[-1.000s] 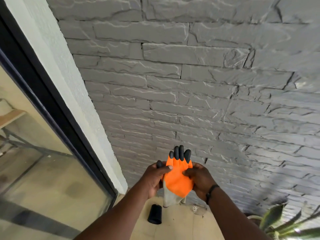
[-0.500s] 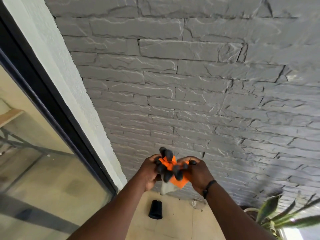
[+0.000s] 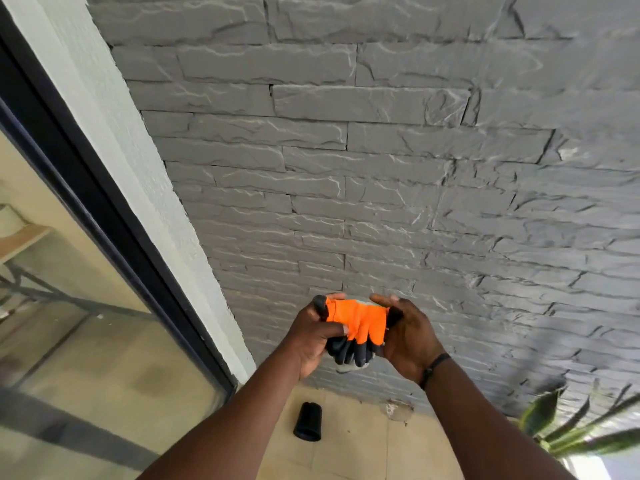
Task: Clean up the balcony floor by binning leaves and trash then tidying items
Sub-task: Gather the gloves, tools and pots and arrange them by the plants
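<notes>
A pair of work gloves point(image 3: 358, 325), orange with dark rubber fingertips, is held bunched at chest height between the two hands, in front of the stone wall point(image 3: 381, 150). The left hand point(image 3: 311, 336) is curled round the left side of the bundle, its thumb pressed across the orange fabric; the right hand point(image 3: 407, 336) is cupped against the right side with the fingers bent over the top edge. The dark fingertips hang down below the fold, and a pale cuff shows underneath.

The step in hand appears to be the tidying of items: the gloves are being folded or rolled into a compact bundle. It cannot be told whether they are about to be put on or put away.

Below, on the tiled floor point(image 3: 349, 455), a black cup point(image 3: 308, 421) lies on its side, and a patch of debris point(image 3: 398, 409) lies near the foot of the wall. A plant point(image 3: 568, 427) stands at the right, a glass door point(image 3: 86, 323) at the left.

Next, the bundle would probably need to be set down somewhere, so that the hands are freed for the cup and the debris.
</notes>
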